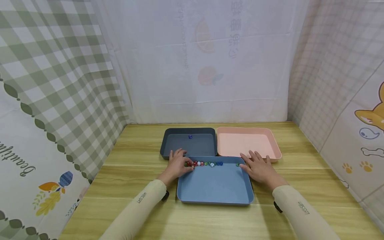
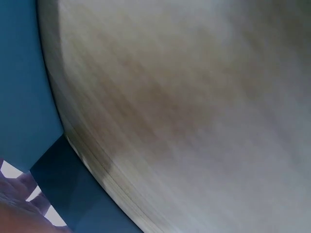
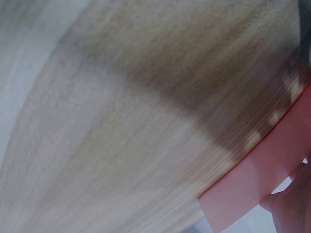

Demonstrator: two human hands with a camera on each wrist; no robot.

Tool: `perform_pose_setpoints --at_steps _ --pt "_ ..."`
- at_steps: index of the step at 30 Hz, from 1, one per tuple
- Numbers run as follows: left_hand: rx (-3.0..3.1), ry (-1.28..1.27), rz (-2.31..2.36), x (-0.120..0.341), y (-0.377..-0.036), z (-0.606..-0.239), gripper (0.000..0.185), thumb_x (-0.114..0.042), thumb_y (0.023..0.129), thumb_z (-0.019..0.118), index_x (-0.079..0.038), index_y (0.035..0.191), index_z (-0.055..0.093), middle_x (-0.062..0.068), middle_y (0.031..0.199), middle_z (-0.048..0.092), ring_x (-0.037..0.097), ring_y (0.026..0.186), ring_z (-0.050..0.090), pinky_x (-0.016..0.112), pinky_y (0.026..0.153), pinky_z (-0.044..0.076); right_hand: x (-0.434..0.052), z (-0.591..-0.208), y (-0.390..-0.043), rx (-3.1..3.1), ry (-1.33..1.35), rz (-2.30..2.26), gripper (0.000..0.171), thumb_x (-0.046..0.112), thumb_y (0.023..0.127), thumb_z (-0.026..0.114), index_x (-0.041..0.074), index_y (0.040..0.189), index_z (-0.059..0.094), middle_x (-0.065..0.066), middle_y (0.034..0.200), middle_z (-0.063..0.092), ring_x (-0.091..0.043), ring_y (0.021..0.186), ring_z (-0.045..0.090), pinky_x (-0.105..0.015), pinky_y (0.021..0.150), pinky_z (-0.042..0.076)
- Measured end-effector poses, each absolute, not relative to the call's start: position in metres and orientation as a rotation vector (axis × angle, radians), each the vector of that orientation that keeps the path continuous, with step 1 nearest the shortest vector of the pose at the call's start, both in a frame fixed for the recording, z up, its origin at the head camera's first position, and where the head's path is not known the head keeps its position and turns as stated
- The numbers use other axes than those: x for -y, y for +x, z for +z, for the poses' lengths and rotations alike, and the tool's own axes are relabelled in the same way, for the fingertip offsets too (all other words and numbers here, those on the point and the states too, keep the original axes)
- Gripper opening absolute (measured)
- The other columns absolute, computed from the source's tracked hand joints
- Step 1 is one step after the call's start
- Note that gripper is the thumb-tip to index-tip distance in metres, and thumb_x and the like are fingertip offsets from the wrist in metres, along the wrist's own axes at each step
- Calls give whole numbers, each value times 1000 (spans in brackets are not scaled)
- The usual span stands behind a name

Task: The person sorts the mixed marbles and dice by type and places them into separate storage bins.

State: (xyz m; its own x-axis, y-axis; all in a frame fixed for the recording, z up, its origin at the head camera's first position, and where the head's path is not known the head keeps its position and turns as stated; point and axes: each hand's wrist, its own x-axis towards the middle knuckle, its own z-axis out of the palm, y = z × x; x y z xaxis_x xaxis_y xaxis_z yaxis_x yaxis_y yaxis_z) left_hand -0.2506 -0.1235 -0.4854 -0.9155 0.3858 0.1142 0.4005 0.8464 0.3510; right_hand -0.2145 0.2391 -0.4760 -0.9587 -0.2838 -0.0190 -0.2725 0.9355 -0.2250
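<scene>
A blue tray (image 1: 214, 186) stands nearest the person. Along its far inner wall runs a row of small dice, with red dice (image 1: 198, 163) at the left and blue dice (image 1: 219, 163) further right. My left hand (image 1: 177, 165) reaches over the tray's left corner, thumb and index finger curled round a red die (image 1: 192, 166) at the row's left end. At the far right corner, my right hand (image 1: 260, 169) lies over the rim with fingers spread, its thumb beside a green die (image 1: 237, 164).
Behind the blue tray are a dark grey tray (image 1: 192, 146) holding one blue die (image 1: 190, 136) and a pink tray (image 1: 244, 140), side by side. All stand on a wood-grain table (image 1: 138, 143). Hanging cloths (image 1: 207, 90) enclose the back and both sides.
</scene>
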Motion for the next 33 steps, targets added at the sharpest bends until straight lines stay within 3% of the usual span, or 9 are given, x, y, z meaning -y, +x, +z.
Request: perform_pose_setpoints --at_steps 33 --pt "2962 -712 -640 125 -251 -478 12 -31 85 80 -20 89 77 14 138 53 38 141 31 69 112 7 -239 -472 -213 -3044 -441 -331 69 57 103 36 12 155 35 -29 157 24 -53 143 17 -77 106 5"
